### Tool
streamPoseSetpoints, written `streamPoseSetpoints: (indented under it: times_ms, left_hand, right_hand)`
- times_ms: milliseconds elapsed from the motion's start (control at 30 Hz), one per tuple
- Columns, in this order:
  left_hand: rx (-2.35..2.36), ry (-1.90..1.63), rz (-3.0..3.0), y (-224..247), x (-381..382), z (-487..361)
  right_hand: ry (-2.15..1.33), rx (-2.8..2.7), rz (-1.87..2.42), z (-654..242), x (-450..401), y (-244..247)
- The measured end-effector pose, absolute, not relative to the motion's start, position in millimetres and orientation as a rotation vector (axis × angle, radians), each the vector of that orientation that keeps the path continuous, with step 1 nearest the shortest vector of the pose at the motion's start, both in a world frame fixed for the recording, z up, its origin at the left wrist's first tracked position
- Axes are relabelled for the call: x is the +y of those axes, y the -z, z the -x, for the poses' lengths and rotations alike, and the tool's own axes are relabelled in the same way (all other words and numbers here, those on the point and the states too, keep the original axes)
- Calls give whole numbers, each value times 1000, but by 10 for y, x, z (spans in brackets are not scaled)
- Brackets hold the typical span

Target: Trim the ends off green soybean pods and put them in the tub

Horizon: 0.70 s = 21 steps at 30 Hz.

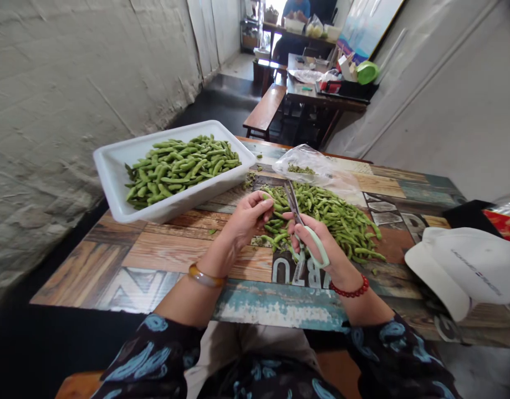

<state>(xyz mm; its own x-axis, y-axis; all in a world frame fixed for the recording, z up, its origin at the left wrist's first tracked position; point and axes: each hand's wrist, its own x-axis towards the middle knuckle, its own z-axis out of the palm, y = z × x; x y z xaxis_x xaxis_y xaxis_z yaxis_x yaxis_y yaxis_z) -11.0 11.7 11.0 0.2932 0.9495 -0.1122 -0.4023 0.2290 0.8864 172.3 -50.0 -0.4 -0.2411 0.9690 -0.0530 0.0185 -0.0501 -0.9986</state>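
Scissors (294, 208) fill the right hand (324, 238), left hand (249, 214) pinching a pod (266, 196), lettering (478, 272) on white cap (457, 269) illegible.

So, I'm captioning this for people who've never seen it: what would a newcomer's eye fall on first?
Probably the loose heap of green pods on the patchwork table, with scissors in the right hand at its near edge. Next, likely the white tub piled with more pods, at the table's left, and the white cap at its right.
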Motion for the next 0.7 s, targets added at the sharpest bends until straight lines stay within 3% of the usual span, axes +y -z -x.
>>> streamPoseSetpoints:
  times_ms: [700]
  left_hand:
    - [819, -1263, -913, -101, 60, 53]
  right_hand:
    - [-1452, -1504, 1059, -1659, -570, -145]
